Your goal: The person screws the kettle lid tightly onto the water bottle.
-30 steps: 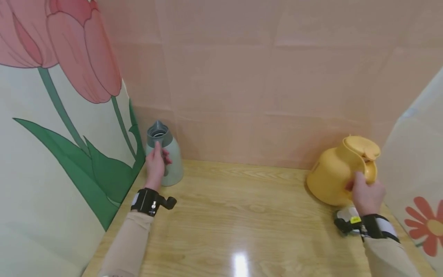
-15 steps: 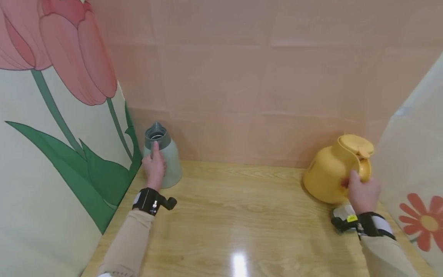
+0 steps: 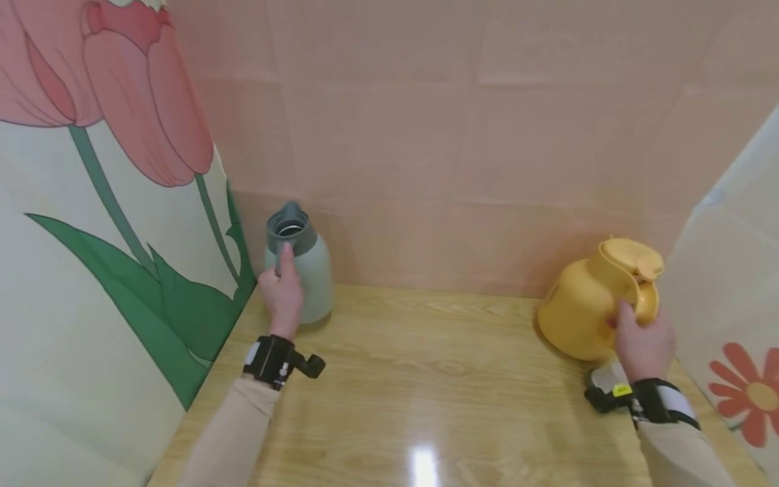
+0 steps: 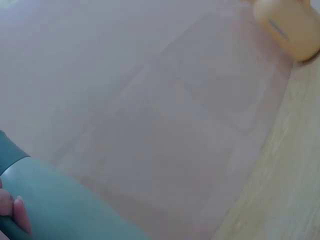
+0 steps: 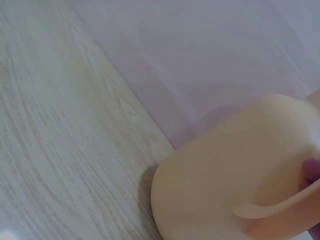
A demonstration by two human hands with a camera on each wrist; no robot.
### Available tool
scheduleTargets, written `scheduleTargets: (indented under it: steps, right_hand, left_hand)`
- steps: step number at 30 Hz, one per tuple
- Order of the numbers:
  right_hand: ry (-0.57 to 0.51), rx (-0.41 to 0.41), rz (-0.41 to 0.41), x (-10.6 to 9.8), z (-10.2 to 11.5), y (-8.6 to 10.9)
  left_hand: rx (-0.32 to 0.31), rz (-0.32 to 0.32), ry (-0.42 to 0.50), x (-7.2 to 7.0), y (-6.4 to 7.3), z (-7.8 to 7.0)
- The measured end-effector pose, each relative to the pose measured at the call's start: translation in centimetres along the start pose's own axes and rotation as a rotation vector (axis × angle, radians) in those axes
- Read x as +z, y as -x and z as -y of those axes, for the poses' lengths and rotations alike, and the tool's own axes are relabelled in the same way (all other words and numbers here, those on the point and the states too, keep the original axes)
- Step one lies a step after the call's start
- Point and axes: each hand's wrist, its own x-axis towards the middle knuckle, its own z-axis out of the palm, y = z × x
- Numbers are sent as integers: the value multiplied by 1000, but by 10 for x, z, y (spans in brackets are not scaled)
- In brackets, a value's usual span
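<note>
- Both of our hands are clamped on jugs, well apart from each other: the left hand (image 3: pixel 282 294) curls round the handle of a grey-green jug (image 3: pixel 315 281), the right hand (image 3: pixel 645 343) round that of a yellow jug (image 3: pixel 578 308).
- Behind everything we see a creased pink cloth (image 3: pixel 389 135), as it was a second ago.
- Below it lies the worktop (image 3: pixel 426 365), pale wood with a bright reflection near us.
- At the right, near the back edge, we hold the yellow jug, its lid down; against the worktop it looks unchanged.
- At the back left, our grey-green jug sits a little farther right and higher than half a second ago; a shadow shows under its base, though we cannot tell surely whether it touches the wood.
- On that jug's handle our thumb points up towards the dark collar (image 3: pixel 309 241).
</note>
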Motion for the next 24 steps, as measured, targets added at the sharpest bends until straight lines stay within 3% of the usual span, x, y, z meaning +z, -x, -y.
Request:
scheduleTargets:
  steps: [5,8,12,19,22,24]
  right_hand:
    - [-80,-35,-152,7,2,8]
    - [-138,-178,-239,10,16,17]
    - [-124,-384,-287,16,44,32]
    - [-134,-536,-181,34,95,63]
    - [-208,-589,-49,45,118,85]
    - [-252,-590,92,50,137,104]
  left_hand:
    - [-2,61,68,4,7,-17]
    - [-26,80,80,6,11,-27]
    - [-41,89,66,8,18,-37]
    - [-46,149,88,14,39,-60]
    - [-45,159,76,18,48,-70]
    - [-19,158,68,23,52,-70]
